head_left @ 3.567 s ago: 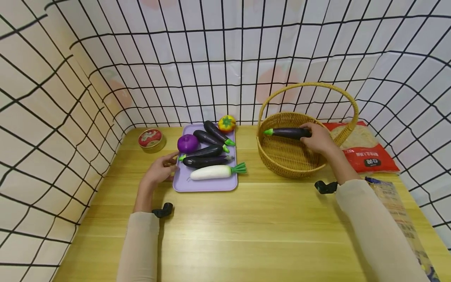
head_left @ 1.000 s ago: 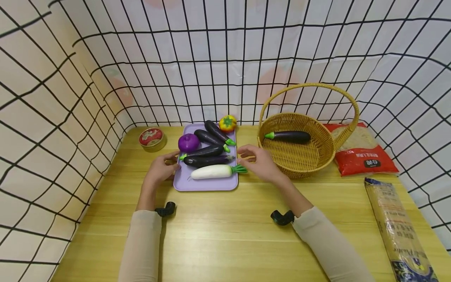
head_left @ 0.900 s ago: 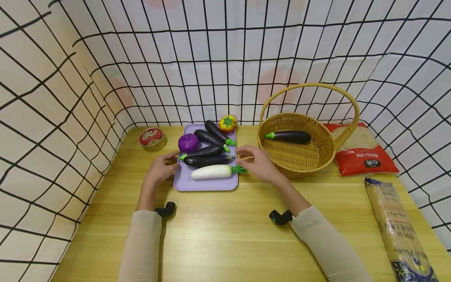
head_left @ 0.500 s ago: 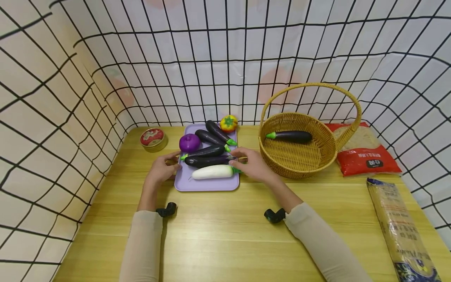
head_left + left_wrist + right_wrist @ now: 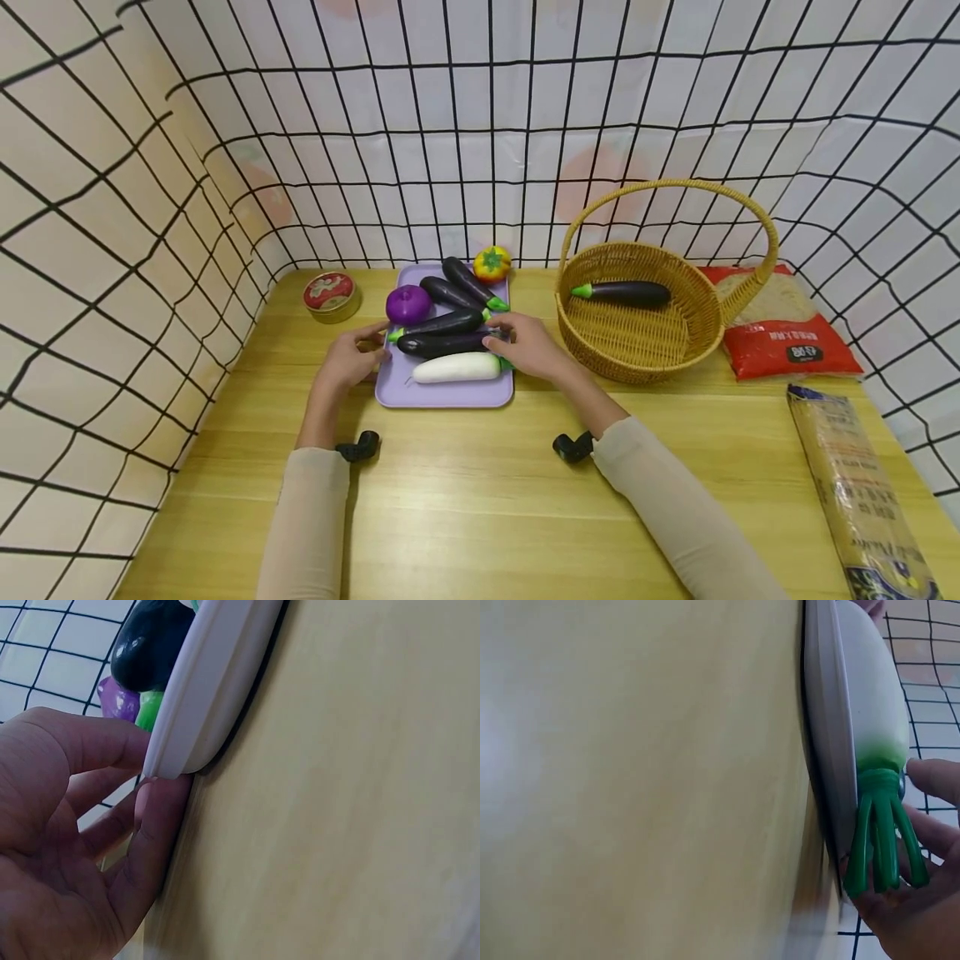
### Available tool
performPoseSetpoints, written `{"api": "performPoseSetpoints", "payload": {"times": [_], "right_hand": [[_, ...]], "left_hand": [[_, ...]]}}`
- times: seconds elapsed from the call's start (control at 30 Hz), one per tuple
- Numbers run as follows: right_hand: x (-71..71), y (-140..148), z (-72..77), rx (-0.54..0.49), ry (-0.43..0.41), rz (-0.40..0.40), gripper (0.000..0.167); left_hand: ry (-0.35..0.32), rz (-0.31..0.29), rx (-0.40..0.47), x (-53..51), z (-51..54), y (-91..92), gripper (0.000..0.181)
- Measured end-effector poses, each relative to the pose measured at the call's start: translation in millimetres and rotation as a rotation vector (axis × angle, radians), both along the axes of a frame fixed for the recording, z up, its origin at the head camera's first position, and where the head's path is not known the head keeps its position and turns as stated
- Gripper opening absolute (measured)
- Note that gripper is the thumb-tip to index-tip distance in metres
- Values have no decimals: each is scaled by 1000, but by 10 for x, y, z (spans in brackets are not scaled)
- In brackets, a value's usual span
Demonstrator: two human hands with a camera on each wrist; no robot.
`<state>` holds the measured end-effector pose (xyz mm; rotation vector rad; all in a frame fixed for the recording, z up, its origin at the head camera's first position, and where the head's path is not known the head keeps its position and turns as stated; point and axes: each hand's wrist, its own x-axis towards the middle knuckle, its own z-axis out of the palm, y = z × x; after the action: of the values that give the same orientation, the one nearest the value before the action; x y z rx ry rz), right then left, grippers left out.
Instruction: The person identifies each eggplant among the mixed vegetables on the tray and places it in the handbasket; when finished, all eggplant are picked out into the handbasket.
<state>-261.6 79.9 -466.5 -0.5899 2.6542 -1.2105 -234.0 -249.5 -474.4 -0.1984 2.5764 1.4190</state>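
Note:
A lilac tray carries a purple onion, several dark eggplants and a white radish with green leaves. At the tray's left edge, my left hand pinches the rim; in the left wrist view its thumb lies inside the rim, a finger outside. My right hand reaches over the tray's right edge, thumb and fingers about the end of the eggplant just behind the radish. The radish leaves hide part of that grip in the right wrist view.
A wicker basket with a tall handle stands to the right, one eggplant inside. Behind it lies a red bag; a long noodle packet is at far right. A round tin and yellow-red pepper sit at the back.
My right hand let go of an eggplant in the basket, came left to the tray and closed about another eggplant's end. My left hand stays at the tray's left rim.

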Motion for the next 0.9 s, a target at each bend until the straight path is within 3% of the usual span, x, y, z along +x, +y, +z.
{"api": "performPoseSetpoints", "payload": {"times": [0.27, 0.47, 0.9], "right_hand": [[-29, -114, 56, 137, 35, 31, 40], [-53, -121, 34, 161, 56, 64, 38], [-79, -90, 48, 242, 83, 215, 40]], "left_hand": [[-7, 9, 13, 9, 13, 11, 61], [5, 5, 1, 10, 12, 8, 61], [-3, 6, -5, 6, 3, 9, 59]]}}
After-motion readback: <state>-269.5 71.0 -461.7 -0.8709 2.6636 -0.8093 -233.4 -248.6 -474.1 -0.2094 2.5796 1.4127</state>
